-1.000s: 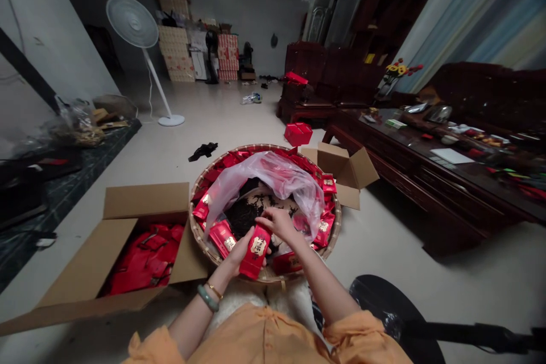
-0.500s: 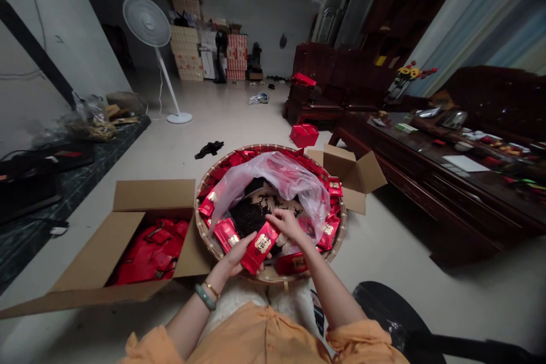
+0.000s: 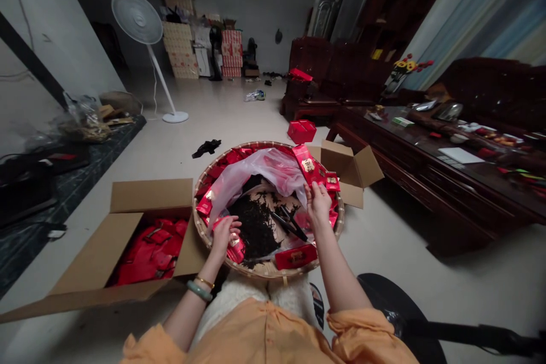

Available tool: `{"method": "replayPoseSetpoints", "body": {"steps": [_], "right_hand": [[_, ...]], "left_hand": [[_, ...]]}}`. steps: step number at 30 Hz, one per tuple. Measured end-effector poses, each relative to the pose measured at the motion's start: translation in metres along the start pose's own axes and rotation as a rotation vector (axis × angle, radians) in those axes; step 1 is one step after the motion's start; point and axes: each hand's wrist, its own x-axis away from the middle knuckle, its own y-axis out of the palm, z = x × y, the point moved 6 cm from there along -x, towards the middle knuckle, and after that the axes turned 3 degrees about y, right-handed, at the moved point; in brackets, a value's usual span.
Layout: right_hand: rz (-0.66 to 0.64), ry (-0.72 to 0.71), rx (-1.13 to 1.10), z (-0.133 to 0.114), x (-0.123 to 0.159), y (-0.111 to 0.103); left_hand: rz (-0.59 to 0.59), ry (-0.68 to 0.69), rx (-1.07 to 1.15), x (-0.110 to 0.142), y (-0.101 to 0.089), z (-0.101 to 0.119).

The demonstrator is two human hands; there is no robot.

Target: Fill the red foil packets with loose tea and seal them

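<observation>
grip: r hand (image 3: 318, 203) has fingertips at the lower end of a red pkt (image 3: 307, 166), out by the 1 o'clock edge of the woven basket (image 3: 267, 273); can't tell if it's clenched or letting go. l hand (image 3: 225, 234) at approx 8 o'clock, fingers loosely bent over another red pkt (image 3: 236, 248); a firm hold isn't clear.

just changed: hands have split. both were on one red pkt above the dark shreds (image 3: 256, 233); now nothing is held over the middle. prob. the same pkt is the one at 1 o'clock, i.e. handling of it looks about over, w/ the l hand now at a diff. one.

black tongs-like tool (image 3: 289, 224) now shows at approx 4 o'clock, on the shreds/liner, no hand on it. one more pkt (image 3: 296, 257) lies flat-ish at 5 o'clock nr the rim. clear plastic sheet (image 3: 260, 169) is bunched around the shreds, from 9 thru 12 to 3 o'clock, w/ red pkts outside it.

open carton (image 3: 151, 196) w/ loose red packs (image 3: 149, 253) sits just beside the basket, approx 9 o'clock; smaller open carton (image 3: 369, 168) at approx 2.
</observation>
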Motion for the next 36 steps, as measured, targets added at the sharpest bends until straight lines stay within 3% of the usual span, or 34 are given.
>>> {"method": "replayPoseSetpoints", "body": {"steps": [3,8,13,16,19,21,25,28,31,36], "right_hand": [[-0.041,0.055,-0.096,-0.004,-0.010,0.013],[-0.289,0.180,-0.029,0.003,0.004,0.040],[-0.525,0.473,0.298,0.062,0.054,0.038],[-0.607,0.604,0.520,0.105,0.084,0.026],[-0.678,0.631,0.797,0.137,0.107,0.013],[-0.759,0.512,0.995,0.145,0.117,0.010],[-1.008,0.080,1.311,0.142,0.140,0.016],[-1.107,-0.080,1.448,0.141,0.153,0.016],[-1.091,-0.156,1.499,0.143,0.157,0.016],[-0.914,-0.275,1.507,0.141,0.149,0.020]], "left_hand": [[0.051,0.207,-0.365,-0.007,-0.013,0.012],[-0.003,0.511,-1.121,-0.003,-0.016,0.023],[-0.039,0.393,-1.543,-0.006,-0.022,0.009],[-0.045,0.328,-1.628,-0.009,-0.023,0.007],[-0.050,0.327,-1.636,-0.010,-0.022,0.009],[-0.048,0.327,-1.634,-0.011,-0.022,0.009],[-0.037,0.266,-1.640,-0.012,-0.027,0.006],[-0.047,0.306,-1.568,-0.016,-0.030,0.005],[-0.055,0.442,-1.425,-0.021,-0.031,0.011],[-0.102,0.636,-1.135,-0.022,-0.029,0.024]]}}
